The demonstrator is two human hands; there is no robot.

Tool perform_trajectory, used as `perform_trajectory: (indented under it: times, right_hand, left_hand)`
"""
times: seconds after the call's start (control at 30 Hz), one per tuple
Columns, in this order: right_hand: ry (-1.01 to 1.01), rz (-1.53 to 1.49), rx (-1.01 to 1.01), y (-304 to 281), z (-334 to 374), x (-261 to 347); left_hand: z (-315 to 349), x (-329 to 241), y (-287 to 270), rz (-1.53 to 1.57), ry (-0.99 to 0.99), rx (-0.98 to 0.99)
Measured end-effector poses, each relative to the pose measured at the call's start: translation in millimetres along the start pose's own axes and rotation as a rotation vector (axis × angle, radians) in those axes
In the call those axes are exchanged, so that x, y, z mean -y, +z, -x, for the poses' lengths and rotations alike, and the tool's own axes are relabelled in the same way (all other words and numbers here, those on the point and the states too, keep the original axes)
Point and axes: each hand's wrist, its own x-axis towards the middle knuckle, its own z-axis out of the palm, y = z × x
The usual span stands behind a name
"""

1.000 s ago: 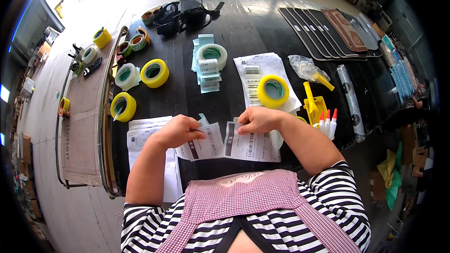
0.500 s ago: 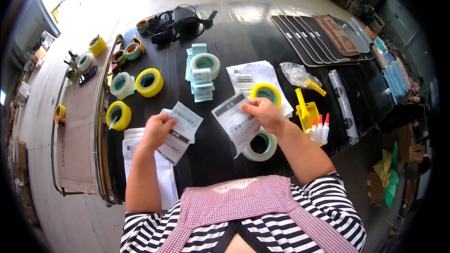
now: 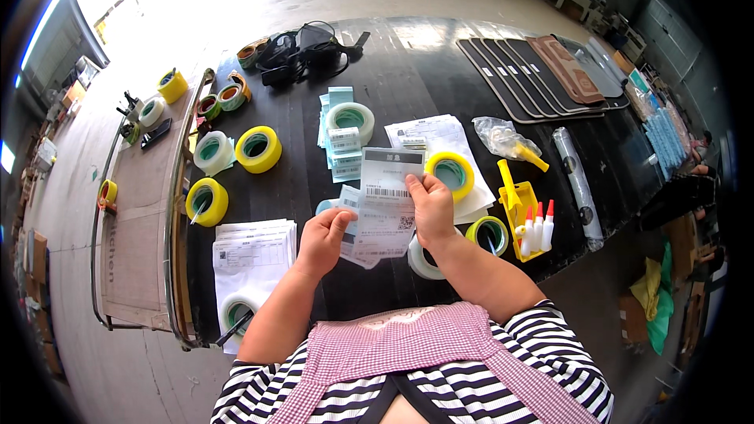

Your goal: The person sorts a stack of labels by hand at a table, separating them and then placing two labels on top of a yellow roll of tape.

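Observation:
My right hand pinches a white printed label sheet with a dark band at its top, held upright above the black table. My left hand grips a few smaller barcode slips just left of and partly behind that sheet. Both hands are close together in front of my chest. Under my right wrist a clear tape roll lies partly hidden.
Yellow tape rolls and a clear roll lie left. A stack of label sheets sits near the front edge. Paper sheets with a yellow roll, a yellow tray of glue bottles, blue-backed labels, dark mats.
My hands came together from wide apart. The right-hand sheet now stands upright in the middle, and the left hand's slips have moved in beside it.

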Motion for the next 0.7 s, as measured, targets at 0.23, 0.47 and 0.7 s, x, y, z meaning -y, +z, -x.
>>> perform_trajectory:
  times: [0.23, 0.47, 0.7]
  right_hand:
    - [-0.166, 0.103, 0.03, -2, -1, -12]
    - [-0.008, 0.64, 0.63, -29, -28, 73]
    - [-0.22, 1.457, 1.081, 25, 9, 77]
  left_hand:
    - [-5, -17, 4, 0.063, -0.174, 0.101]
    - [-17, -49, -26, -0.447, -0.053, 0.547]
    - [-25, -57, -15, -0.677, 0.169, 0.671]
